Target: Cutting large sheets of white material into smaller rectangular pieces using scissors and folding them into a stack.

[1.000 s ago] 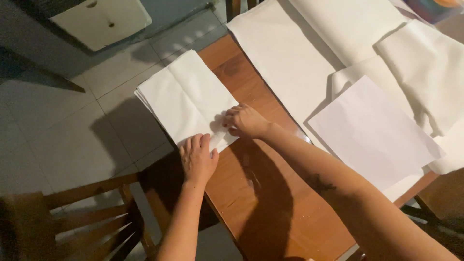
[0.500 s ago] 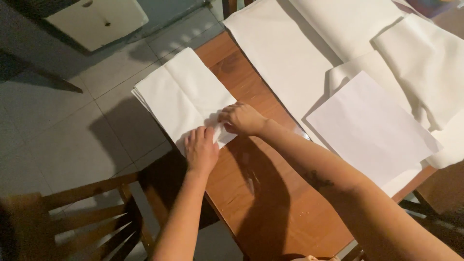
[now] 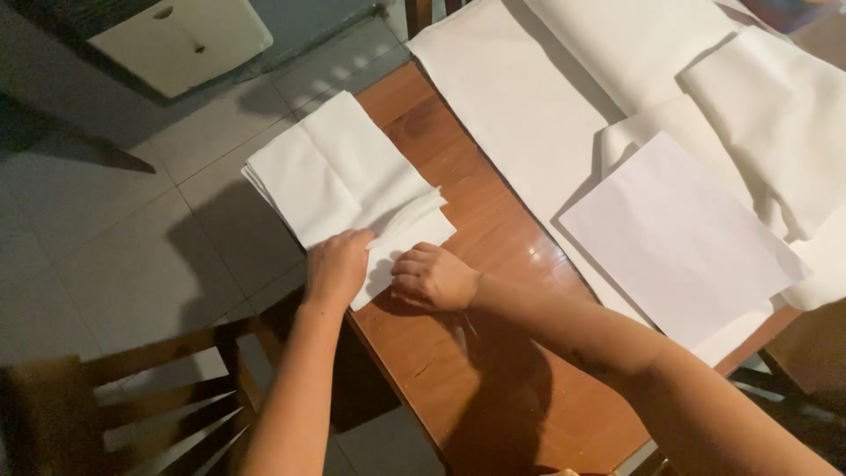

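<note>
I saw what looked like a home dining rm: wooden worktop [image 3: 493, 388], wooden chair [image 3: 115, 397], grey tiled floor [image 3: 97, 256], white cloths [image 3: 573, 97] spread out.

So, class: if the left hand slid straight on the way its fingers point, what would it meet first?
The left hand already rests on the near corner of the folded white cloth. Going straight on, it would run up that cloth, which hangs over the edge of the wooden table. Beyond that, depth is unclear.
</note>
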